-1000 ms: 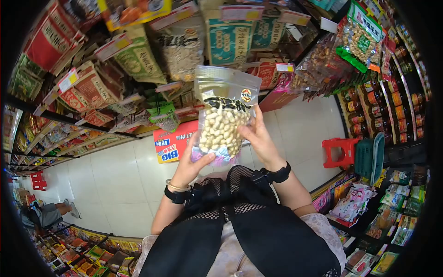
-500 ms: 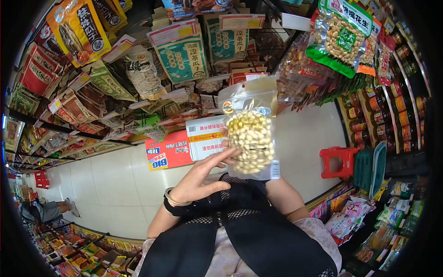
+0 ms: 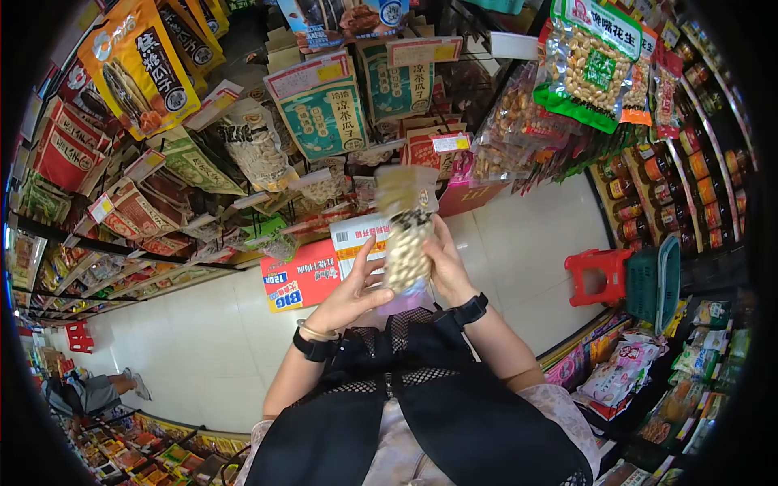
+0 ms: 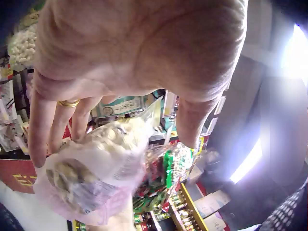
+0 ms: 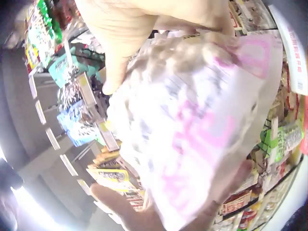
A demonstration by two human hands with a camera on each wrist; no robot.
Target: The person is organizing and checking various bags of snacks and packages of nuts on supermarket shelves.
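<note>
A clear zip-top bag of pale nuts (image 3: pixel 409 251) is held upright before the chest, turned partly edge-on, with a pinkish-purple bottom. Along its right side my right hand (image 3: pixel 450 263) grips it, the thumb on the front. My left hand (image 3: pixel 352 296) is at the bag's lower left, fingers nearly straight and spread. In the left wrist view, the left thumb (image 4: pixel 192 122) stands apart from the bag (image 4: pixel 96 168), and some fingertips are hidden behind it. The right wrist view shows the bag (image 5: pixel 192 120) close up below the right thumb (image 5: pixel 114 72).
Snack racks fill the far side, with teal bags (image 3: pixel 320 109) and a yellow bag (image 3: pixel 138 69) hanging. Peanut packs (image 3: pixel 592 65) hang at upper right. A red carton (image 3: pixel 304 275) is on the floor. At right are a red stool (image 3: pixel 596 275) and a green basket (image 3: pixel 652 279).
The bag has gone from front to back view, then turned again to a narrow, edge-on front. It moved left since half a second ago. The left hand now stands beside it.
</note>
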